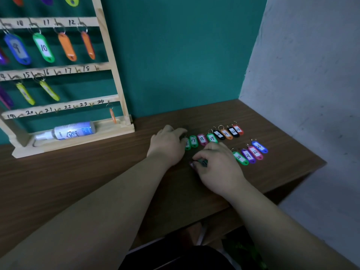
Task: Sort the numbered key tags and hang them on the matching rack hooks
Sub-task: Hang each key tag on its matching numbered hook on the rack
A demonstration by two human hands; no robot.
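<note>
Head view: the left hand (167, 147) lies palm-down on the desk (93, 172), its fingers (180, 131) loosely spread and relaxed. The thumb tip touches a green tag (187, 144) that is partly hidden, with only a "6" readable on it. The right hand (219, 168) has its fingers (197, 157) curled together and clamped on a dark tag (203, 163) just above the desk; its number is hidden. A pinkish tag (191, 164) peeks out beside it.

Past the hands a row of tags reads on: green 17 (193, 141), pink 18 (202, 139), green 19 (212, 138), then black, orange, black and red tags with small writing, the last two 22 and 23. A nearer row holds green 20 (240, 158), purple 21 (248, 156), pink 22 (255, 152) and blue 23 (259, 146).

On the left stands the wooden rack (115, 65), its bars handwritten 10–12, 15–18 and 19–24. A blue 9 (17, 48) and a green 10 (43, 48) hang there, beside orange and yellow tags too blurred to read. A spray bottle (74, 130) marked "75" lies on the rack's base.
</note>
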